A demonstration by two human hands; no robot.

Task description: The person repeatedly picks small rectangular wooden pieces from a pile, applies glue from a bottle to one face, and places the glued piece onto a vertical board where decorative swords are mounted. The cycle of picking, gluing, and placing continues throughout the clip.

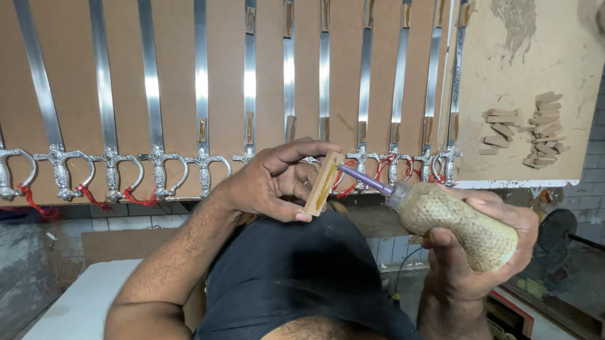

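My left hand (271,181) pinches a small flat wooden block (323,183) upright between thumb and fingers. My right hand (476,251) grips a glue bottle (452,222) wrapped in mesh-like cloth, tilted leftward. Its purple nozzle (364,178) touches the face of the block, where a streak of yellowish glue shows. Behind the hands, a brown board (71,84) carries a row of several swords (154,95) with silver hilts (158,172) and red tassels.
Small wooden blocks (526,132) lie in piles on the board's bare right end. Other wooden blocks are stuck on several blades (287,20). My knee in dark cloth (292,271) is below the hands. A white surface (66,312) sits lower left; clutter lies lower right.
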